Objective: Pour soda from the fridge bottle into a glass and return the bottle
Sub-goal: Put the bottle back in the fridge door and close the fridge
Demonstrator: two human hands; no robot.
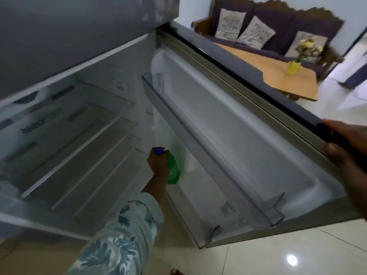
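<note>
Fridge door [248, 124]: swung wide open; its clear upper door shelf [208, 155] is seen to hold nothing.
Right hand [345, 153]: wrapped around the door's outer edge, by which the door is held open.
Left hand [157, 163]: closed around the neck of the green soda bottle [173, 171], just under the blue cap [158, 150].
Bottle position: held upright, low beside the hinge side of the door, apparently at the lower door shelf; whether it rests there or is lifted clear cannot be told.
Glass: not seen in this view.
Step in hand: judged to be either the taking out or the returning of the bottle; which one cannot be told.
Next move: if taken out, the bottle must be lifted clear of the shelf rail; if returned, it must be set down upright and released, then the door shut.
</note>
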